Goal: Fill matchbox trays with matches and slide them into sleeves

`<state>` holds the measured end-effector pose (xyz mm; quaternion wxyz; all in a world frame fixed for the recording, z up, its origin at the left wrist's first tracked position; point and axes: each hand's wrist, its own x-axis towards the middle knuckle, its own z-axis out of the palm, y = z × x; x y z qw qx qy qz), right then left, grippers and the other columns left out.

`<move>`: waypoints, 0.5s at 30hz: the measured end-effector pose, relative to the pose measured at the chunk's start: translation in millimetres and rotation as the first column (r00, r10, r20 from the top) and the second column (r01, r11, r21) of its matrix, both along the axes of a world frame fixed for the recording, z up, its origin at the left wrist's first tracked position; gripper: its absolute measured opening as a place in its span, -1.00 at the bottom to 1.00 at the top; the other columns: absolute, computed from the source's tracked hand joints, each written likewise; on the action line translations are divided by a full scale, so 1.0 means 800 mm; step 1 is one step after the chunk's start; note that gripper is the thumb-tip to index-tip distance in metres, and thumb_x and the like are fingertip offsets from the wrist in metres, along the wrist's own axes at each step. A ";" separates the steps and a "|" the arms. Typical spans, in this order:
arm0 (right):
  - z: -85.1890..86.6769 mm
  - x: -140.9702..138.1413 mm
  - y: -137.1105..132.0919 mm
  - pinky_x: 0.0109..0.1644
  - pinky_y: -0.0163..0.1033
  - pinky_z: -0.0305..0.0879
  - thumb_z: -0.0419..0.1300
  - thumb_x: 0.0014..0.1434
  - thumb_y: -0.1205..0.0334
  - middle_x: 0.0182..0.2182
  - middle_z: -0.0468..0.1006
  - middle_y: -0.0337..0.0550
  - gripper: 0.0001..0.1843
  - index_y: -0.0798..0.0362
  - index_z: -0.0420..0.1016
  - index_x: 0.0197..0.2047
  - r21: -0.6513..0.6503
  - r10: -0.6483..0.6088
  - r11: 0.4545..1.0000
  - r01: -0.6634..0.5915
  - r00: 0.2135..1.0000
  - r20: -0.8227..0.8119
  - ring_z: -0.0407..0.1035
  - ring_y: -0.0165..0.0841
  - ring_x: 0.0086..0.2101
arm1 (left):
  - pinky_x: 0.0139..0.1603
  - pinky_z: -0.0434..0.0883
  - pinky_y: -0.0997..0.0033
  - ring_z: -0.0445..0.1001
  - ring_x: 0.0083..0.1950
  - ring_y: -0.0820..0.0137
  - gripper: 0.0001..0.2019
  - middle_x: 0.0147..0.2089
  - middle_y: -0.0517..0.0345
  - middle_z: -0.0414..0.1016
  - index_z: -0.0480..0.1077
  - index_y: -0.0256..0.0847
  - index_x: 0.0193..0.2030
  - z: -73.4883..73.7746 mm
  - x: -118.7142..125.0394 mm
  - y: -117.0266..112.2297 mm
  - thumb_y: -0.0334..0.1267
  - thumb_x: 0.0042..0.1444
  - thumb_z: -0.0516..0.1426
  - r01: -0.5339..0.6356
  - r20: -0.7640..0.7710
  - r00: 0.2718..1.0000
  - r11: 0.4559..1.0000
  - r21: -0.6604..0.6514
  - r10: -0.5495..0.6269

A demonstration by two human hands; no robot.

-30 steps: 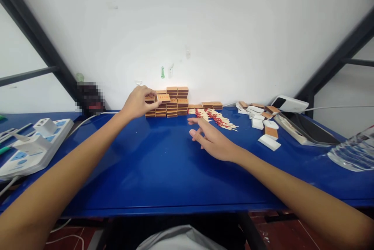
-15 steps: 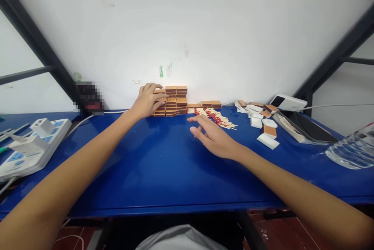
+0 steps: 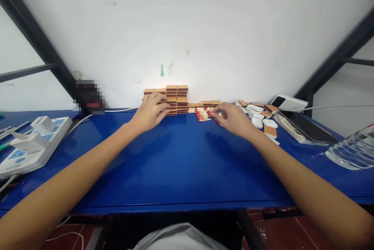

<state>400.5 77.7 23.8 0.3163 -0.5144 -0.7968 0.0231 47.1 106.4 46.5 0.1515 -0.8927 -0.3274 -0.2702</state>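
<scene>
My left hand [image 3: 150, 112], fingers bent and apart, is in front of the left part of a stack of matchboxes [image 3: 177, 103] and hides some of them. Nothing shows in its grip; whether it touches a box I cannot tell. My right hand [image 3: 235, 118] is over the right end of a spread of red-tipped matches [image 3: 202, 114]. Its thumb and forefinger come together there, and anything between them is too small to make out. Behind the matches is a low row of matchboxes [image 3: 207, 103] along the wall.
Opened matchbox parts, white trays and orange sleeves [image 3: 270, 130], lie in a heap at the right. Beyond them are a white device [image 3: 288, 102], a dark flat object [image 3: 309, 127] and a clear bottle [image 3: 353, 150]. A power strip [image 3: 48, 146] stands at the left of the blue table [image 3: 175, 172].
My right hand has moved right and away from me onto the matches, its thumb and forefinger coming together. My left hand has drawn back slightly from the stack, lower and nearer to me.
</scene>
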 end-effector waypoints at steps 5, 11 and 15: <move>0.015 0.067 0.042 -0.15 -0.07 0.35 0.23 0.26 0.09 -0.22 0.73 0.00 -0.77 0.00 0.67 -0.22 -0.140 -0.237 0.958 0.252 0.965 0.117 0.52 -0.15 -0.25 | 0.06 0.45 0.12 0.52 -0.03 0.17 -0.78 -0.08 -0.02 0.63 0.58 -0.21 -0.16 -0.025 0.000 -0.056 -0.21 0.49 0.15 0.164 -0.080 0.981 0.975 -0.148 -0.177; 0.046 0.116 0.048 -0.14 -0.03 0.35 0.27 0.30 -0.02 -0.32 0.69 0.05 -0.71 -0.02 0.56 -0.35 -0.221 -0.315 0.902 0.371 0.915 0.251 0.49 -0.13 -0.24 | 0.03 0.50 0.17 0.54 -0.03 0.20 -0.75 -0.09 0.00 0.65 0.59 -0.22 -0.11 -0.038 -0.009 -0.070 -0.21 0.53 0.11 0.140 -0.009 0.989 0.956 -0.259 -0.148; 0.051 0.140 0.016 -0.18 -0.04 0.36 0.31 0.24 -0.13 -0.42 0.61 0.00 -0.67 -0.03 0.58 -0.27 -0.183 -0.222 0.944 0.276 0.937 0.271 0.47 -0.11 -0.25 | 0.01 0.50 0.17 0.55 -0.03 0.19 -0.83 -0.09 0.02 0.64 0.58 -0.20 -0.15 -0.040 -0.012 -0.067 -0.24 0.46 0.18 0.107 -0.020 0.993 0.951 -0.290 -0.118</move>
